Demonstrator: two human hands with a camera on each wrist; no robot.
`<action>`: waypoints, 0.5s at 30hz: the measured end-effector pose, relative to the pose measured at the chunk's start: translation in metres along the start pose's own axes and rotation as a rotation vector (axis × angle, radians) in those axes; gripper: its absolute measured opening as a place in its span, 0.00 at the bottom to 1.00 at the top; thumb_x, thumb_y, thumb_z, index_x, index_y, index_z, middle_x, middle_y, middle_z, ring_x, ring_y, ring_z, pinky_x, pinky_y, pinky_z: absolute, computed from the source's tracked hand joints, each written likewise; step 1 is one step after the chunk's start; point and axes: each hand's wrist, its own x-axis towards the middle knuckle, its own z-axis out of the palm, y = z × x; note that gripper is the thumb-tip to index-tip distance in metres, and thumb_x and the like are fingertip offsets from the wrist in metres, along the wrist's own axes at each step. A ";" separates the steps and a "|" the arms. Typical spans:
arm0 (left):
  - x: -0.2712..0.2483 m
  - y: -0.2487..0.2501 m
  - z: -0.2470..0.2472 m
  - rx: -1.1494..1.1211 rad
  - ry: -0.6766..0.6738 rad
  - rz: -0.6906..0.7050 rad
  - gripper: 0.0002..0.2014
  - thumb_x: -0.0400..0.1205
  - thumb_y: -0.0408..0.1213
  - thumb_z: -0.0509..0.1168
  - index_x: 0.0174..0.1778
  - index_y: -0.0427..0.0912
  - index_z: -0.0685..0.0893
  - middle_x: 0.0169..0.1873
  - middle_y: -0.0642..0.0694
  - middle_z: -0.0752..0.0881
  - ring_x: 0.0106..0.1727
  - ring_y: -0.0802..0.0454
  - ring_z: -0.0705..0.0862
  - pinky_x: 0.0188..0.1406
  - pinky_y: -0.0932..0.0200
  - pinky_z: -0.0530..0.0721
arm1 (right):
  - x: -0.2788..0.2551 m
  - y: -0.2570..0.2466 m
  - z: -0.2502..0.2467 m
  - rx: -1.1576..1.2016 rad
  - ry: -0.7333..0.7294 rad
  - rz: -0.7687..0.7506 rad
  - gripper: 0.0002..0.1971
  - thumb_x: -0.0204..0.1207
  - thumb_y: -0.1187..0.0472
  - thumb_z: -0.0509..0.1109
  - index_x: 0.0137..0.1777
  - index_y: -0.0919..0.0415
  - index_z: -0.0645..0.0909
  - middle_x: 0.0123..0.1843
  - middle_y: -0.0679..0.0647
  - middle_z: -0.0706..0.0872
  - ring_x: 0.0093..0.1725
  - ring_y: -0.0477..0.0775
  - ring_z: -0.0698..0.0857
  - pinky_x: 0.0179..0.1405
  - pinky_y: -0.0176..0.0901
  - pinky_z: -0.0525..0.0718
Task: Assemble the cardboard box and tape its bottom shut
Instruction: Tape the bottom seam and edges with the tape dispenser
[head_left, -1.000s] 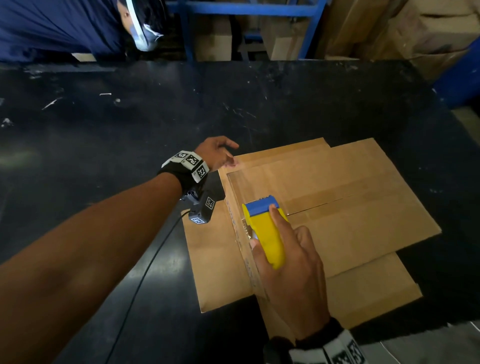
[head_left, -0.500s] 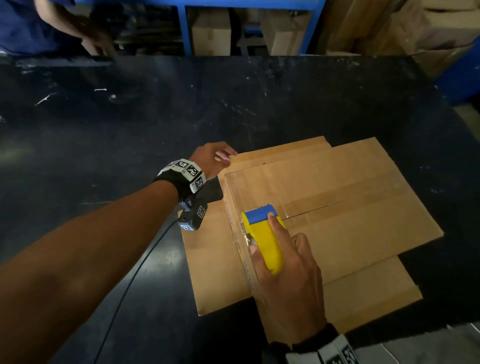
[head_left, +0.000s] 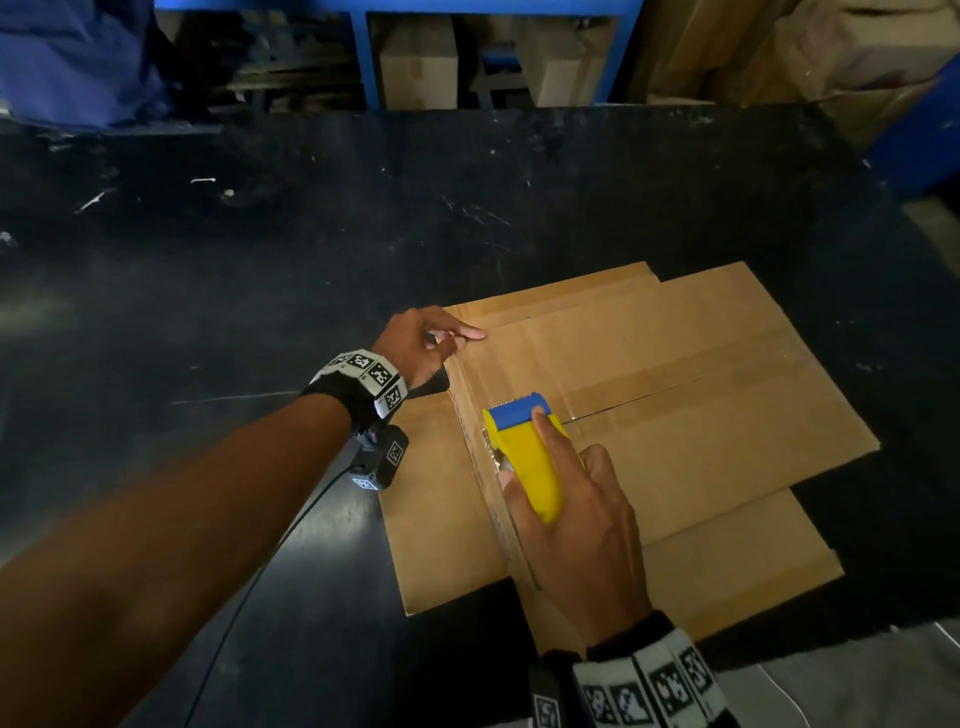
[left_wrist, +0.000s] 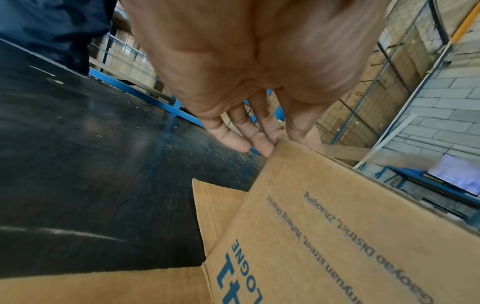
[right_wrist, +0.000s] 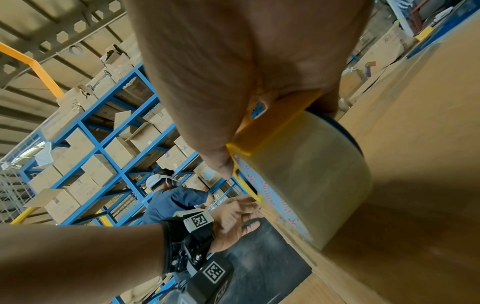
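Note:
A brown cardboard box (head_left: 675, 415) lies on the black table (head_left: 260, 260) with its closed flaps facing up, a seam across the middle. My right hand (head_left: 550, 467) grips a yellow and blue tape dispenser (head_left: 524, 452) on the box's left edge. In the right wrist view the clear tape roll (right_wrist: 311, 185) rests against the cardboard. A glossy strip of tape runs along that edge toward my left hand (head_left: 431, 338). The left hand's fingers (left_wrist: 257, 142) press on the box's far left corner (left_wrist: 280, 144).
Loose flaps (head_left: 436, 519) of the box spread flat on the table to the left and front. Blue shelving (head_left: 363, 52) stacked with cartons stands behind the table. A person in blue (right_wrist: 176, 201) is beyond the far left edge. A cable (head_left: 249, 582) hangs from my left wrist.
My left hand has shifted slightly nearer along the box's far left corner, one finger now laid over the top edge. The right hand and the dispenser have barely moved.

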 end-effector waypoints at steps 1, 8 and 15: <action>0.000 0.001 0.000 0.006 -0.001 -0.003 0.15 0.86 0.34 0.68 0.58 0.59 0.93 0.50 0.65 0.86 0.55 0.60 0.86 0.58 0.62 0.83 | -0.003 0.000 -0.002 0.011 -0.006 -0.002 0.34 0.77 0.34 0.62 0.83 0.35 0.59 0.47 0.47 0.70 0.35 0.41 0.75 0.30 0.29 0.71; 0.003 0.004 0.000 0.034 -0.013 -0.019 0.15 0.86 0.33 0.68 0.58 0.58 0.94 0.54 0.54 0.90 0.56 0.54 0.88 0.64 0.56 0.84 | -0.076 0.020 -0.037 -0.009 -0.066 0.024 0.33 0.75 0.27 0.56 0.81 0.28 0.59 0.45 0.43 0.69 0.34 0.40 0.77 0.28 0.27 0.72; 0.002 0.007 0.003 0.022 0.010 -0.045 0.13 0.86 0.34 0.69 0.59 0.54 0.94 0.55 0.52 0.91 0.56 0.56 0.88 0.61 0.65 0.81 | -0.158 0.044 -0.089 -0.059 -0.288 0.191 0.36 0.73 0.24 0.52 0.82 0.32 0.61 0.37 0.41 0.68 0.23 0.45 0.74 0.25 0.25 0.71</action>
